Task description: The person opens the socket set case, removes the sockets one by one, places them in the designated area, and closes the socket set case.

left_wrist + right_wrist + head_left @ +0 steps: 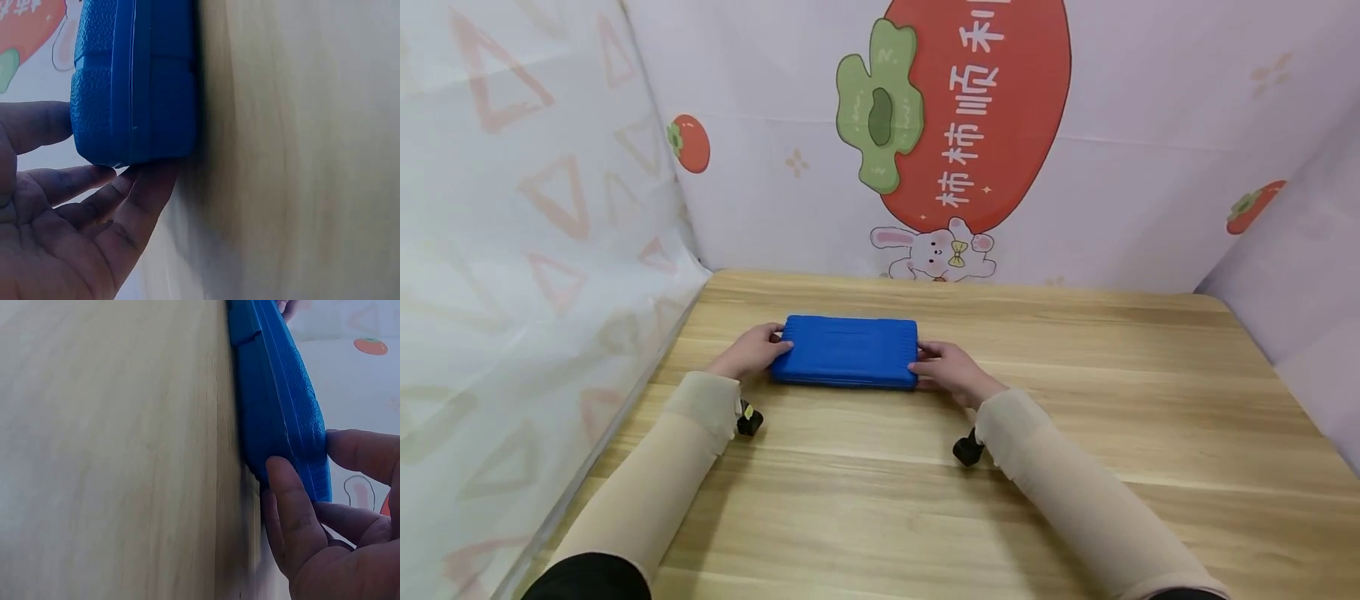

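A blue plastic case (850, 352), closed and rectangular with ribbed ends, lies flat at the back left of the table. Its long side faces me, and the lid seam shows along the edge in the left wrist view. My left hand (752, 350) grips the left end, thumb on the top and the other fingers against the end wall. At the opposite end my right hand (953, 371) holds the case the same way, one finger pressed to its corner in the right wrist view. Whether the underside touches the wood everywhere is hidden.
The wooden table (880, 500) extends towards me and to the right. Behind it hangs a printed cloth (760, 208) with fruit and a rabbit; another patterned cloth (550, 275) borders the left edge. A small black camera (968, 450) sits at my right wrist.
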The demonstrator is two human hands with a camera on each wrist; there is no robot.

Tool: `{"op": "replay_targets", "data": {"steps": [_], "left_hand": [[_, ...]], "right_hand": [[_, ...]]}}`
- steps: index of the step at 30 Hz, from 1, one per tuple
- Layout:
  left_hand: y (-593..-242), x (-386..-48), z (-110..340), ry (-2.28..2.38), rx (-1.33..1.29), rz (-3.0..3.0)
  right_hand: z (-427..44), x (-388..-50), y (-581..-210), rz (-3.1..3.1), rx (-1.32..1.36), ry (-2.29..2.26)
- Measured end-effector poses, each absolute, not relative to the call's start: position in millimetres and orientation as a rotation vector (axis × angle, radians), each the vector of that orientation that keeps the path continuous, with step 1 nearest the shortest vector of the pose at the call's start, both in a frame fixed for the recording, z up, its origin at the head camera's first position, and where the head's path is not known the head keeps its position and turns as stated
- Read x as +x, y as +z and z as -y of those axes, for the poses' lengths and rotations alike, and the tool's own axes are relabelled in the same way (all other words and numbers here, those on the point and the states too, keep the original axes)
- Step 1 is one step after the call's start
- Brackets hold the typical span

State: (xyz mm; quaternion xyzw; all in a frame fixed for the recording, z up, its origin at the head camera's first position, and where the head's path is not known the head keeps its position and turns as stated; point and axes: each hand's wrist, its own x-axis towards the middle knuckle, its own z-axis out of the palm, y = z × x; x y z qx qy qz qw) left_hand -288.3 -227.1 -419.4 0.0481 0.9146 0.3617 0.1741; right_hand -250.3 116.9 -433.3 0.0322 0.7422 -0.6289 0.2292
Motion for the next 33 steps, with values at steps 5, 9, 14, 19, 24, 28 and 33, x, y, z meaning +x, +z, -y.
{"op": "replay_targets", "data": {"steps": [5, 9, 14, 19, 24, 28, 33], "left_hand": [[-417.5, -283.2, 215.8, 1.018, 0.135, -2.581], [-417.1, -280.2, 206.0, 1.008, 0.159, -2.584], [-417.3, -276.2, 192.7, 1.023, 0.171, -2.588], [-418.0, -269.8, 179.7, 1.034, 0.176, -2.562], [-418.5, -265.5, 172.9, 1.04, 0.2, -2.563], [-416.9, -263.1, 169.0, 1.039, 0.201, -2.562], [-419.5, -264.0, 160.6, 1.061, 0.215, -2.531]], "right_hand": [[-128.6, -245.4, -431.1, -2.06, 0.089, -1.704], [-139.5, -241.8, -431.5, -2.069, 0.077, -1.687], [-152.9, -237.2, -428.8, -2.074, 0.058, -1.676], [-169.3, -229.5, -426.3, -2.105, 0.05, -1.625], [-178.6, -222.6, -426.8, -2.124, 0.048, -1.604], [-181.1, -219.0, -429.3, -2.115, 0.043, -1.618], [-189.6, -213.9, -430.7, -2.121, 0.048, -1.617]]}}
